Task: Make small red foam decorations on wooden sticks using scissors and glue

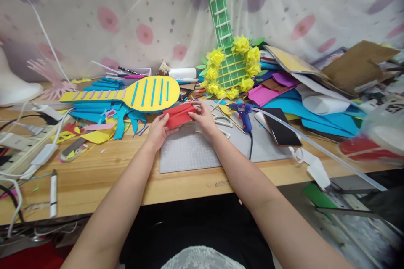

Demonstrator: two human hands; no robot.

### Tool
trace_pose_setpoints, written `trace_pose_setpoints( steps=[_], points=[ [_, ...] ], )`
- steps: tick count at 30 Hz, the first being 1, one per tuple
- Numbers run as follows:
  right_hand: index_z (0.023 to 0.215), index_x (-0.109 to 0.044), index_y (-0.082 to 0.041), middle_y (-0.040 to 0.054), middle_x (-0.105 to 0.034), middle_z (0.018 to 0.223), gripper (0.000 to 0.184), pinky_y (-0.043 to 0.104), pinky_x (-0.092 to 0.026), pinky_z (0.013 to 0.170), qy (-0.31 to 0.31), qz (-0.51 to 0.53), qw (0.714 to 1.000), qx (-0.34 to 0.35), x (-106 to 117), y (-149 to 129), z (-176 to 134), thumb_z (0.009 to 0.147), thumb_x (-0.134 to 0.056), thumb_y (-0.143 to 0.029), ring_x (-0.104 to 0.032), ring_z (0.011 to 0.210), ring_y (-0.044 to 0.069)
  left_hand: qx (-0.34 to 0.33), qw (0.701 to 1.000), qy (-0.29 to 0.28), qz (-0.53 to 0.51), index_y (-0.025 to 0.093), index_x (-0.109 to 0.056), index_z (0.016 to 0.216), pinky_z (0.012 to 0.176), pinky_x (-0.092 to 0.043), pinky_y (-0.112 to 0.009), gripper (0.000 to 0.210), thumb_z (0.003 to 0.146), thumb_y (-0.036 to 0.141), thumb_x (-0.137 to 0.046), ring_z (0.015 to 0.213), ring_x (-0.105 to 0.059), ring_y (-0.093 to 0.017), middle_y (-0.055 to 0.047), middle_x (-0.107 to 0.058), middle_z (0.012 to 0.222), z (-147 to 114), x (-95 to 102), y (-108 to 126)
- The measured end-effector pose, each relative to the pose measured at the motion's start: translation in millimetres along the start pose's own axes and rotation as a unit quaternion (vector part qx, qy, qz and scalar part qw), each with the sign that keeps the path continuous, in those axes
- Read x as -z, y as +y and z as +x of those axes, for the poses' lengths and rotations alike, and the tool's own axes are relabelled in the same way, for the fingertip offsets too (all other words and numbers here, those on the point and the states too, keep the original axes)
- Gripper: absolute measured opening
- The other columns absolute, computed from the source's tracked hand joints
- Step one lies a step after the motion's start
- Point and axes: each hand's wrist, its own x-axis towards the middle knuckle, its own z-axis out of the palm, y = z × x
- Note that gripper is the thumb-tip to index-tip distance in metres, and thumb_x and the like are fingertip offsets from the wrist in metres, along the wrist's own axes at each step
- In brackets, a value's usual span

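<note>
A piece of red paper (179,116), creased along its length, is held level above the grey cutting mat (189,155). My left hand (158,133) grips its left end, thumb on top and fingers beneath. At the right end, my right hand (202,117) pinches it between thumb and fingers. Just behind lies a yellow paddle-shaped paper craft (158,92) with blue and pink strips. To the right, a blue glue gun (244,117) with a long glue stick in its rear rests on the mat, near a pair of scissors (223,122) partly hidden by my right arm.
A green paper guitar (222,21) with yellow flowers leans against the curtain. Coloured paper (315,109) piles up at right, behind a black phone (281,127). Blue and yellow scraps (104,132) lie at left, near a power strip (30,147) with cables and a white pen (53,193).
</note>
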Motion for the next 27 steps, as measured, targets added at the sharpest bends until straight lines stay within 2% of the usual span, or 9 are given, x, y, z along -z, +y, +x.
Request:
trace_pose_setpoints(
  steps=[5,11,15,19,23,27],
  points=[
    [0.102,-0.047,-0.023,0.0007,-0.061,0.089,0.047,0.027,-0.049,0.07,-0.038,-0.044,0.998,0.0,1.8,-3.3,-1.1,0.058,-0.066,-0.026,-0.058,0.08,0.014,-0.07,0.996,0.032,0.041,0.027,-0.034,0.123,0.064,-0.055,-0.034,0.069,0.064,0.016,-0.068,0.07,-0.065,-0.017,-0.003,-0.066,0.084,-1.1,-1.3,-8.3],
    [0.105,-0.046,-0.022,0.0029,-0.061,0.101,0.046,0.028,-0.05,0.073,-0.028,-0.123,0.992,-0.015,2.8,-9.2,-2.0,0.061,-0.057,-0.017,-0.059,0.085,0.015,-0.058,0.992,0.084,0.068,0.019,-0.044,0.106,0.059,-0.054,-0.034,0.046,0.065,0.016,-0.065,0.066,-0.065,-0.019,-0.007,-0.067,0.08,2.8,0.2,-10.4],
    [0.111,-0.045,-0.022,0.0015,-0.061,0.095,0.05,0.028,-0.05,0.072,-0.02,-0.172,0.985,-0.005,2.9,-3.7,-0.8,0.062,-0.056,-0.015,-0.059,0.079,0.014,-0.078,0.989,0.106,0.068,0.019,-0.046,0.099,0.059,-0.053,-0.031,0.041,0.063,0.015,-0.066,0.062,-0.065,-0.017,-0.004,-0.067,0.074,5.5,2.6,-12.7],
    [0.114,-0.044,-0.021,0.0008,-0.061,0.089,0.053,0.028,-0.049,0.07,-0.007,-0.2,0.98,0.004,4.2,1.3,1.3,0.063,-0.056,-0.015,-0.056,0.072,0.013,-0.063,0.99,0.104,0.064,0.018,-0.05,0.097,0.054,-0.051,-0.027,0.04,0.061,0.016,-0.068,0.059,-0.063,-0.015,-0.003,-0.067,0.071,5.4,3.7,-11.4],
    [0.116,-0.044,-0.02,-0.0002,-0.06,0.087,0.054,0.028,-0.047,0.065,0.024,-0.258,0.966,-0.004,5.8,-0.6,0.3,0.063,-0.057,-0.016,-0.049,0.059,0.01,-0.015,0.995,0.088,0.054,0.014,-0.057,0.083,0.052,-0.05,-0.025,0.028,0.058,0.019,-0.07,0.057,-0.062,-0.014,-0.004,-0.065,0.068,1.9,2.1,-7.2],
    [0.114,-0.046,-0.02,-0.0013,-0.059,0.084,0.052,0.028,-0.046,0.065,0.041,-0.294,0.955,-0.001,6.1,-2.7,-1.5,0.064,-0.057,-0.017,-0.046,0.057,0.009,-0.006,0.995,0.085,0.055,0.013,-0.058,0.073,0.051,-0.049,-0.026,0.021,0.06,0.026,-0.069,0.055,-0.06,-0.014,-0.004,-0.065,0.066,-0.6,-0.1,-4.9]
  ],
)
